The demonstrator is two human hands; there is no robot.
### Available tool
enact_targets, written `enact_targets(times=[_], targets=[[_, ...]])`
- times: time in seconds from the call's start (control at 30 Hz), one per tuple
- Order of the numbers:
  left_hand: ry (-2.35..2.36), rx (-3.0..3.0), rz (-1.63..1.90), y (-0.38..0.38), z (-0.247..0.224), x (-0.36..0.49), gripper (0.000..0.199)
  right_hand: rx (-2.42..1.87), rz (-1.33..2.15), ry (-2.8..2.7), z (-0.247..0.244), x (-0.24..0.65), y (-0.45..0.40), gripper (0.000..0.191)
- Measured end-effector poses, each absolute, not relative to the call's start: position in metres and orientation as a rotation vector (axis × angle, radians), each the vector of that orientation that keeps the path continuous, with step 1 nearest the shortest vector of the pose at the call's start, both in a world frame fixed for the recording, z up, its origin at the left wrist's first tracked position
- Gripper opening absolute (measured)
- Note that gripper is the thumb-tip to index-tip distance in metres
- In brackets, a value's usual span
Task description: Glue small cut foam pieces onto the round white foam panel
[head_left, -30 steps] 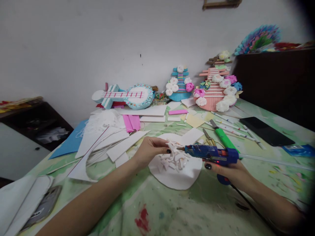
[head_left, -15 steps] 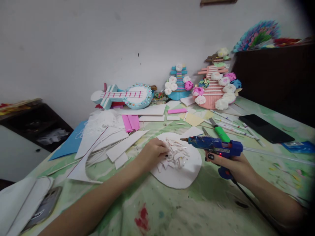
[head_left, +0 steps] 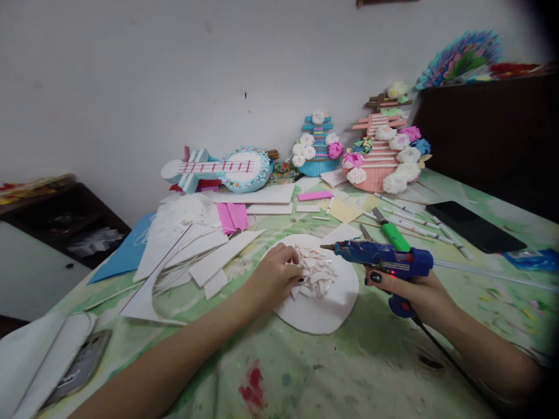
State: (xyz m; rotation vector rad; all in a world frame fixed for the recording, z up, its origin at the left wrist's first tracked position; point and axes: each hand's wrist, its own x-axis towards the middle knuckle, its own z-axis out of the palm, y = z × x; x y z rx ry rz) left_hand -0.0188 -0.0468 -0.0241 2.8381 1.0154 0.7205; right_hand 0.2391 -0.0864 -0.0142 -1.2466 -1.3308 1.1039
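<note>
A round white board point(head_left: 336, 308) lies on the table with a heap of small white scraps point(head_left: 318, 273) on it. My left hand point(head_left: 277, 276) is at the heap's left edge, fingers bent and pinched together; whatever may be between the fingertips is too small to make out. My right hand point(head_left: 414, 291) is wrapped round the handle of a blue glue gun point(head_left: 384, 256), whose tip points left above the right side of the heap. A red light glows on the gun, and a clear glue stick point(head_left: 489, 274) extends from its back.
Behind the board are a green cutter point(head_left: 395, 235), paper rolls and a black phone point(head_left: 476, 226). White board pieces point(head_left: 227, 256) and string lie left. Decorated instrument-shaped crafts point(head_left: 244, 169) stand by the wall. Another phone point(head_left: 82, 364) is at near left. The gun's cord point(head_left: 445, 355) trails right.
My left hand has shifted slightly, its thumb and fingers now bent a little differently at the heap. My right hand with the glue gun has hardly moved.
</note>
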Motion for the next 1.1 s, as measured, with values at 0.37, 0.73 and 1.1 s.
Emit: enact_targets(times=[0.37, 0.73, 1.1], targets=[[0.933, 2.765, 0.49, -0.043, -0.006, -0.025, 0.022, -1.144, 1.151, -1.351, -0.009, 0.235, -0.086, 0.024], [1.184, 2.76, 0.09, -0.06, 0.006, -0.018, 0.011, -1.159, 1.14, -1.391, -0.011, 0.239, -0.085, 0.021], [1.309, 2.726, 0.169, -0.071, 0.004, -0.013, 0.013, -1.197, 1.116, -1.393, -0.009, 0.239, -0.086, 0.025]])
